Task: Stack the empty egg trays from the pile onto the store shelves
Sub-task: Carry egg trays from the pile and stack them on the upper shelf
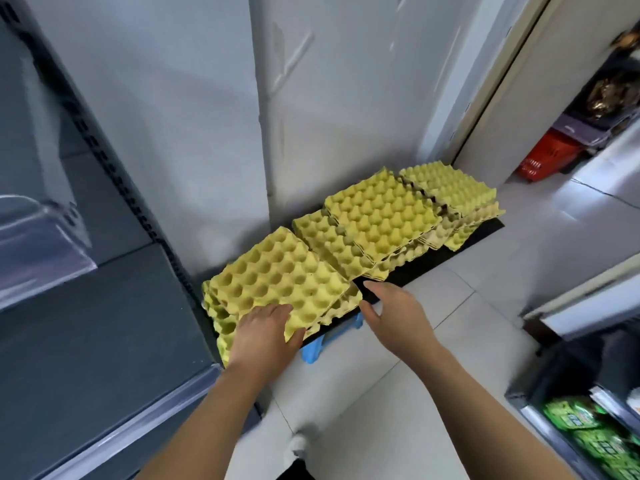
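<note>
Head view: pickup step, I reckon. My left hand (pixel 266 332) pinches the top egg tray (pixel 277 282); my right hand (pixel 391 313) is spread, empty. Next it should grip the far edge.

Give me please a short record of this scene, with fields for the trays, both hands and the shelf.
nearest pile: yellow egg trays, on a black board
top tray: lies on the nearest pile, near corner held
left hand: grips the top tray's near corner
right hand: open, beside the pile's right corner, holds nothing
farther piles: along the wall, overlapping
shelf: grey, left of the piles
</note>
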